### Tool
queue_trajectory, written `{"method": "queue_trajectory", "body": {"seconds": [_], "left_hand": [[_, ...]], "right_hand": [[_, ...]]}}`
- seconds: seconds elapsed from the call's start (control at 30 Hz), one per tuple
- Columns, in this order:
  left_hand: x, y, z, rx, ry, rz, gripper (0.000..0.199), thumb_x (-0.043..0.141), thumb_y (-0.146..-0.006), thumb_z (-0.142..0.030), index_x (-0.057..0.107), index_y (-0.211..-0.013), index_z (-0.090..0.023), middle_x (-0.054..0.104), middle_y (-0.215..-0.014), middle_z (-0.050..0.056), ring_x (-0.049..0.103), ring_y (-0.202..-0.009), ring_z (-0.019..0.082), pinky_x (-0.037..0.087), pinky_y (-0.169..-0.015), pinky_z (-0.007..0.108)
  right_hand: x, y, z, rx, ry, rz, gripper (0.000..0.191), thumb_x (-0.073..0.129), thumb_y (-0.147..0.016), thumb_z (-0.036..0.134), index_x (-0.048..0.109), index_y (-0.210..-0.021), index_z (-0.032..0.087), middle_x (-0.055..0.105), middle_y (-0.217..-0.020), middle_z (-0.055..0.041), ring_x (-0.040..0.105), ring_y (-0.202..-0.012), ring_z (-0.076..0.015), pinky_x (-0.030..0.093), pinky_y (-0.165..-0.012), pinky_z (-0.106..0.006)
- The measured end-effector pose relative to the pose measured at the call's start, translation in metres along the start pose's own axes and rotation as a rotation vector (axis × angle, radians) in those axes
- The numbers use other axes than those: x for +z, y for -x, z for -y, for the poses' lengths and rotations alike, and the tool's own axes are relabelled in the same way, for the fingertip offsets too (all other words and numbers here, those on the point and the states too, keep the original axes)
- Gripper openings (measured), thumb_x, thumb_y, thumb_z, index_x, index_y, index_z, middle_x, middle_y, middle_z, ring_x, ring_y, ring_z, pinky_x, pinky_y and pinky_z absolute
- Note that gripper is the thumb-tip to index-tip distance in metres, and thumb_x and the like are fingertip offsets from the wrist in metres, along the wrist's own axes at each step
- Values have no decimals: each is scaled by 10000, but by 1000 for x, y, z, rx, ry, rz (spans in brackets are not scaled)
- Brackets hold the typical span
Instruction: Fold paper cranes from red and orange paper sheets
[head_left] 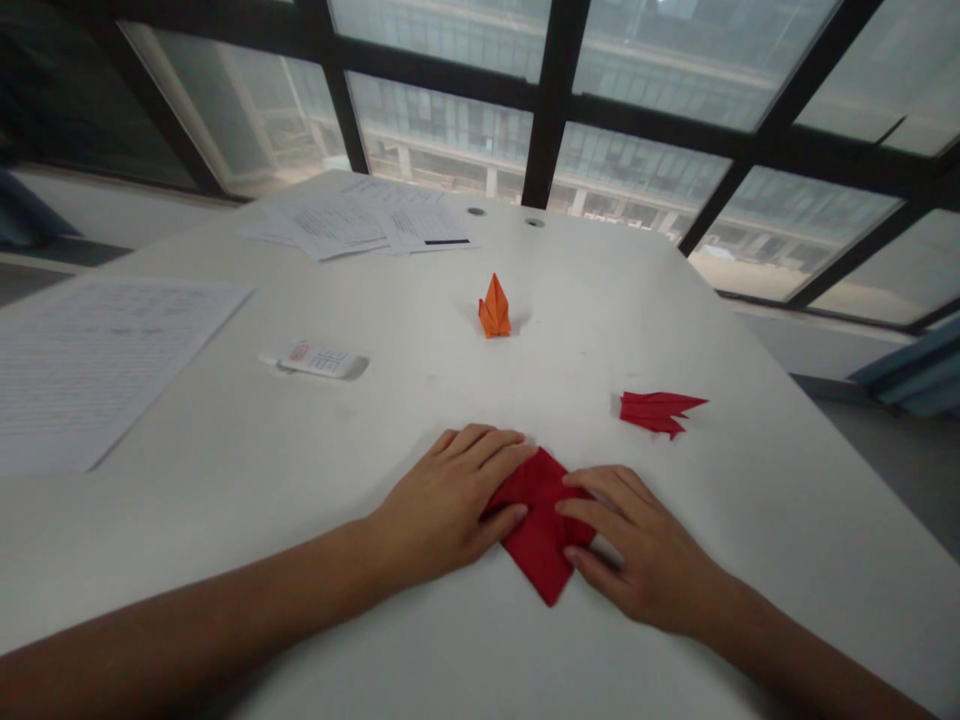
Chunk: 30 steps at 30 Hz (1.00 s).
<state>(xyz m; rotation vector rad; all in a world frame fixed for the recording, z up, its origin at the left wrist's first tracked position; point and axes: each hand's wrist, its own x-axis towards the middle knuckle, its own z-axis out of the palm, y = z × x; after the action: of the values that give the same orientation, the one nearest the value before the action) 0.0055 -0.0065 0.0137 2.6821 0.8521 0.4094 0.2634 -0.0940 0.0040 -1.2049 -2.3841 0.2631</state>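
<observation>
A folded red paper (544, 555) lies on the white table with one corner pointing toward me. My left hand (455, 497) rests over its left edge, thumb and fingers apart and touching the paper. On the right edge, the spread fingertips of my right hand (640, 545) press on the paper. Both hands lie on the paper rather than wrapping round it. Beyond my right hand is a folded red paper figure (654, 411) lying on its side. An orange folded paper figure (495, 310) stands upright farther back.
Printed sheets (112, 350) cover the table's left side, and more papers (352, 220) lie at the back. A small white packet (319, 359) is left of centre. Windows with dark frames rise behind the white table (420, 660).
</observation>
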Motion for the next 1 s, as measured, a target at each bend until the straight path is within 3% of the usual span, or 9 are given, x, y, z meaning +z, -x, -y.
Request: {"method": "queue_trajectory", "body": {"seconds": [0.17,0.33,0.57,0.7,0.83,0.9,1.0], "left_hand": [[2,0,4,70,33,4,235,525,-1037,-282,628,-1248,-278,621,-1382,42,537,-1233,257,426,-1017,443],[4,0,4,85,41,-6,250,530,-1026,-196,607,-1254,-264,633,-1350,57,570,-1194,252,443,-992,441],[9,1,7,116,118,-60,308,541,-995,-121,582,-1268,-257,582,-1340,74,558,-1201,235,488,-1041,413],[11,3,7,69,218,-109,362,571,-969,-98,552,-1293,-258,523,-1341,78,580,-1185,203,521,-1043,364],[9,2,8,-53,359,-137,393,612,-954,-135,530,-1307,-286,461,-1399,64,635,-961,132,576,-924,320],[6,1,9,-85,443,-175,328,584,-971,-151,541,-1272,-275,476,-1378,60,628,-884,106,583,-864,292],[-2,-1,10,-39,506,-213,279,434,-1001,-91,558,-1202,-240,583,-1219,52,623,-1016,142,554,-932,307]], "right_hand": [[-2,1,-2,36,-33,9,474,543,-862,57,566,-1315,193,619,-1321,-137,560,-1216,-286,488,-1051,-499],[-1,3,-7,37,-88,-17,614,456,-773,-31,528,-1341,191,611,-1336,-128,545,-1253,-267,481,-1073,-482],[-2,-1,-5,28,-94,-107,334,544,-913,45,613,-1192,217,672,-1186,-103,619,-1101,-240,541,-957,-430],[-2,-3,-6,1,-73,-132,216,571,-967,102,641,-1128,228,700,-1110,-87,654,-1015,-226,554,-910,-419],[1,-3,-9,22,-82,-153,180,574,-986,118,646,-1110,226,712,-1057,-72,667,-985,-207,565,-887,-381],[2,-2,-11,49,-86,-171,172,568,-989,123,644,-1102,228,718,-1042,-66,677,-973,-202,570,-878,-363],[3,-1,-11,105,-79,-204,172,553,-992,125,639,-1092,235,726,-1019,-52,693,-946,-190,573,-867,-336]]}}
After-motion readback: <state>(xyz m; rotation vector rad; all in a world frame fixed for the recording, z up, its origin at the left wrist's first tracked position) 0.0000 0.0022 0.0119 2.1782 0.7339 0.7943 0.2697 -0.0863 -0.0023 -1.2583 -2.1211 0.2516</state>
